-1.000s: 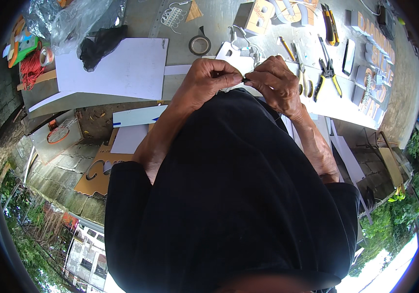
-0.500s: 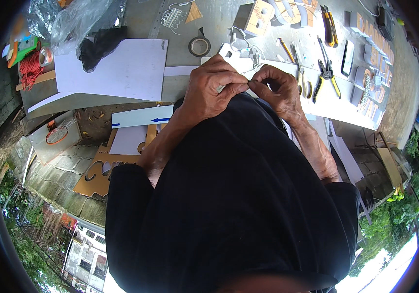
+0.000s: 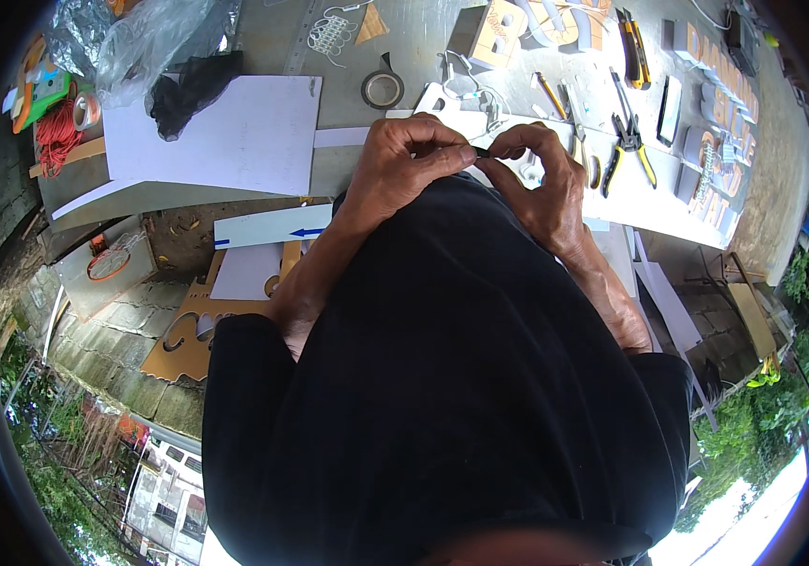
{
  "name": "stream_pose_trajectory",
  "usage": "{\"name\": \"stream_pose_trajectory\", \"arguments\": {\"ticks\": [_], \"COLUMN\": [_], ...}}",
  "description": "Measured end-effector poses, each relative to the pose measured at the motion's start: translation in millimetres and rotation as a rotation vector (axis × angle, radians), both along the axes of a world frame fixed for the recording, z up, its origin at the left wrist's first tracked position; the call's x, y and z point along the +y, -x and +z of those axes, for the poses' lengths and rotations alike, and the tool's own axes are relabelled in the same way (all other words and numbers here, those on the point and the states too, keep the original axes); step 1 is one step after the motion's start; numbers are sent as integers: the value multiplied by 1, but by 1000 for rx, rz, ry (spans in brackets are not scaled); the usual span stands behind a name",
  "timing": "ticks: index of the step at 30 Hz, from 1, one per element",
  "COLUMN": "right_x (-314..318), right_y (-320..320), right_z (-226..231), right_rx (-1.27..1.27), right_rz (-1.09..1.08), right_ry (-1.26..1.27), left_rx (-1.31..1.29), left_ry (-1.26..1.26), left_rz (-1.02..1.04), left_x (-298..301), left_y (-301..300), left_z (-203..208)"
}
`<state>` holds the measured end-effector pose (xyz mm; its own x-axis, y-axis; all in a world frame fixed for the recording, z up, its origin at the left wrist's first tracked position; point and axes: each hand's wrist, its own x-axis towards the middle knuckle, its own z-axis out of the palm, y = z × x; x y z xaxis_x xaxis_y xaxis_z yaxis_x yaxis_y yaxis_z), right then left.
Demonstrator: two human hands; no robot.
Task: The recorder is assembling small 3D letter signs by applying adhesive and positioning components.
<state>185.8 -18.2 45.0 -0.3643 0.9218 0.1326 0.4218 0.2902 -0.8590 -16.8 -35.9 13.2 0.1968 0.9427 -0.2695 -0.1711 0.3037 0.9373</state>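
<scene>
My left hand [image 3: 404, 170] and my right hand [image 3: 548, 184] meet over the table's near edge, fingertips almost touching. Between them is a small black strip [image 3: 482, 152], pinched at each end by thumb and forefinger. It looks like a bit of tape, but most of it is hidden by the fingers. Just beyond the hands lie thin white wires [image 3: 491, 106] with small modules, beside a white cut-out panel [image 3: 435, 97]. A roll of black tape [image 3: 367, 91] rests to the left of these.
Right of my hands lie scissors [image 3: 580, 141], a wire stripper [image 3: 628, 141], a phone [image 3: 669, 110] and a yellow-black cutter knife [image 3: 635, 52]. Block letters [image 3: 497, 36] stand at the back. On the left are a white sheet [image 3: 263, 141] and clear plastic [image 3: 155, 47].
My fingertips have drawn slightly apart, so more of the black strip shows between them. The right hand has turned a little, its fingers arching higher. Things on the table have stayed put.
</scene>
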Motion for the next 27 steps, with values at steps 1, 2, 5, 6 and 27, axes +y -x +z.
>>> {"name": "stream_pose_trajectory", "arguments": {"ticks": [1,2,5,6,27], "right_x": [0,2,8,9,11], "right_y": [0,0,-4,-4,-1], "right_z": [-1,-3,-8,-8,-10], "right_rx": [23,24,37,1,-128], "right_rz": [-8,-7,101,132,217], "right_ry": [-33,-33,-215,-289,-163], "left_rx": [-23,-46,-91,-90,693], "left_ry": [15,31,103,103,-607], "left_rz": [2,5,16,19,-1], "left_x": [1,1,1,2,1], "left_y": [1,2,2,2,-3], "left_z": [1,3,8,8,14]}}
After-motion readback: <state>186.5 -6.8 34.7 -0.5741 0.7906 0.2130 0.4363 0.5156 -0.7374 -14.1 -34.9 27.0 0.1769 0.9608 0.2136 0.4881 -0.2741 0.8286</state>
